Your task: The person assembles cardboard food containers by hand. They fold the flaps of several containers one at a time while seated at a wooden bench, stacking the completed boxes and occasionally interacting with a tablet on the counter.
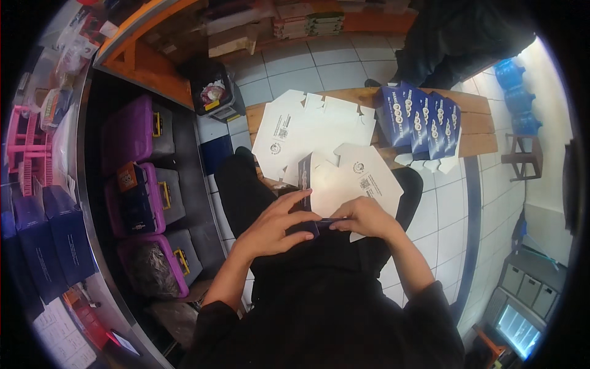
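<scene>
In my lap lies a partly folded cardboard box [326,187], white inside and dark blue outside. Its left wall stands upright, and a wide printed flap spreads to the right. My left hand [270,227] grips the near left corner, with the fingers along the blue wall and the thumb at the near side. Against the near edge, my right hand [369,218] is closed with its fingertips pinching the folded blue edge. Flat white box blanks [313,132] lie just beyond on a wooden bench [479,126].
Several dark blue boxes [424,120] overlap in a row at the bench's right. Beyond stands another person in dark clothes [467,37]. Purple-rimmed bins [129,138] fill the shelf at left, near a black crate [215,101]. A stool [522,157] and blue water jugs [519,95] stand right.
</scene>
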`<state>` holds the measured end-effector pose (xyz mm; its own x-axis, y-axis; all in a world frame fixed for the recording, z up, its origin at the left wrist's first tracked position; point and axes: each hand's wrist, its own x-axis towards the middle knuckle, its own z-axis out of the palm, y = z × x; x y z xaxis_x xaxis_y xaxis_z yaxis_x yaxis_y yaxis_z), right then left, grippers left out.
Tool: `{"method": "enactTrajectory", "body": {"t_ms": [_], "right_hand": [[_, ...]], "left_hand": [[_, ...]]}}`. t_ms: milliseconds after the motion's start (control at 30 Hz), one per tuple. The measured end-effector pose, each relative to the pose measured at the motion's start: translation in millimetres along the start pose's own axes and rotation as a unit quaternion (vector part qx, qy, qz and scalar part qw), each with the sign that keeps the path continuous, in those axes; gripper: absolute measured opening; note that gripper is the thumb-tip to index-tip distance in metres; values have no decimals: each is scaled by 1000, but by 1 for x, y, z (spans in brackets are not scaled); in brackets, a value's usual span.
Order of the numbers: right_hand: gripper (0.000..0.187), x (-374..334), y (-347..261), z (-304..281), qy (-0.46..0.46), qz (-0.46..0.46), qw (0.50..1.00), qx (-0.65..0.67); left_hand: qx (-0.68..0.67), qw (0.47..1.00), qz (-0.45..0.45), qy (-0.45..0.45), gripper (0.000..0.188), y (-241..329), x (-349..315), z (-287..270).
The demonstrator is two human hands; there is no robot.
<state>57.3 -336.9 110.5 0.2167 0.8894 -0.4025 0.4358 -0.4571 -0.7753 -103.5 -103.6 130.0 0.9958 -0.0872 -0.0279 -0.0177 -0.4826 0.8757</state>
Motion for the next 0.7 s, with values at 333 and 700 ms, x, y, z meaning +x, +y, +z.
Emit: {"method": "enactTrajectory", "body": {"t_ms": [333, 700], "right_hand": [[20, 10, -10, 14, 90, -34, 995, 26], [30, -5, -38, 0, 46, 4, 987, -154]], "left_hand": [[223, 950, 31, 218, 12, 6, 12, 36], [160, 981, -19, 104, 25, -6, 2, 17]]}}
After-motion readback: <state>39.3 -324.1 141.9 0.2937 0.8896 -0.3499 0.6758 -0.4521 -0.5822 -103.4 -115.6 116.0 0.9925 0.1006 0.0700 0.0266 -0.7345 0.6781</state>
